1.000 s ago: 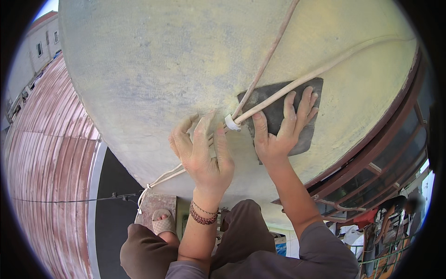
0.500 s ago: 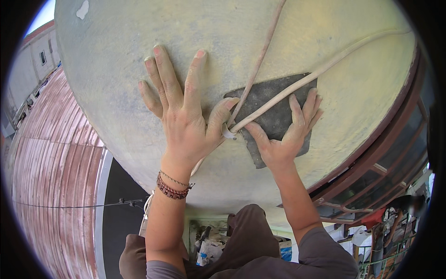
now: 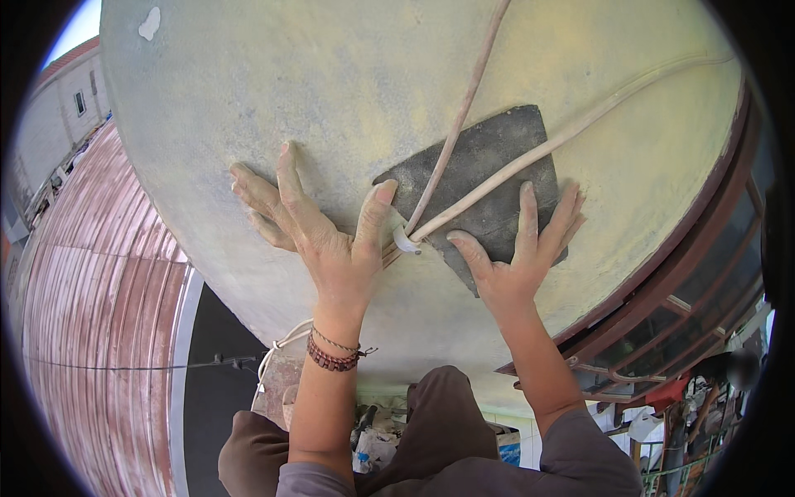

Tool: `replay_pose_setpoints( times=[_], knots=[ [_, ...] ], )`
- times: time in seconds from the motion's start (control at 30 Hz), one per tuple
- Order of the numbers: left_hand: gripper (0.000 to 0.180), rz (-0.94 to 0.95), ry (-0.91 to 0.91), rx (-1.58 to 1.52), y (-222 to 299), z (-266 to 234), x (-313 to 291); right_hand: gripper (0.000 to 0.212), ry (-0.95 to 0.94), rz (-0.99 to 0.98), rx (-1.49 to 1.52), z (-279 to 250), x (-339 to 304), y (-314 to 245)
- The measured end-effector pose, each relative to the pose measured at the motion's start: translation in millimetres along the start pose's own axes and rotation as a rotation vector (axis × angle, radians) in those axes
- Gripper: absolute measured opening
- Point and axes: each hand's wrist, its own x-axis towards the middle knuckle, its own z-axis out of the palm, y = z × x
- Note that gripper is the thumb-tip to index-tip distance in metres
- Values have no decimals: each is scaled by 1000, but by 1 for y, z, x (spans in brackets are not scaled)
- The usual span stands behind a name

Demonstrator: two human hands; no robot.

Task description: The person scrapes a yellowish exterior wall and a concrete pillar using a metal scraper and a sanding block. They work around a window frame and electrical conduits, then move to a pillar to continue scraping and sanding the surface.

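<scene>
My left hand [image 3: 331, 240] lies with fingers spread on a large rounded, pale green-yellow surface [image 3: 248, 99], left of a white tie [image 3: 406, 240]. Its thumb reaches the left corner of a dark grey, irregularly cut sheet [image 3: 472, 157]. My right hand [image 3: 517, 265] rests fingers apart on that sheet's lower right part, thumb near its middle and fingertips past the right edge. Two dusty cables, a thin one [image 3: 464, 112] and a thicker one [image 3: 530, 153], cross over the sheet and meet at the tie. Beyond it they run under my left hand.
The rounded surface ends at a dark red-brown rim [image 3: 662, 286] with window panes below on the right. A rusty corrugated roof [image 3: 99, 290] lies lower left, crossed by a thin black wire [image 3: 124, 366]. Cable ends [image 3: 269, 360] hang near my left knee. Clutter [image 3: 377, 447] sits below me.
The dark sheet has turned counterclockwise, its top corner moving up and left. My left hand has slid down and its fingers tilt more left. My right hand has moved slightly right and down.
</scene>
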Motion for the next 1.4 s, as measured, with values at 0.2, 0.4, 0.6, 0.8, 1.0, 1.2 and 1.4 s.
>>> replay_pose_setpoints(
  times=[0.2, 0.4, 0.6, 0.8, 1.0, 1.2, 1.4],
  knots=[
    [99, -15, -4, -2, -4, 0, -7, 92, 8, -72, -51, 3, -11, 3],
    [106, 100, -21, 118, 3, -6, 18, 90, -63, -118, -3, 0, 11, 12],
    [119, -5, -123, 124, 14, -5, -1, 98, 77, -31, -8, -9, 3, 12],
    [113, -92, -4, 57, 7, -1, -6, 93, -25, -83, -7, -1, 5, 18],
    [109, -100, -24, 132, 11, -7, -11, 90, 125, 1, 15, -1, 9, 9],
    [115, -164, -20, 81, 5, -6, -5, 89, 100, 5, 6, 1, 11, 10],
    [119, -165, -2, 228, -4, -11, -4, 94, 90, 55, -25, 11, 4, 2]
  ],
)
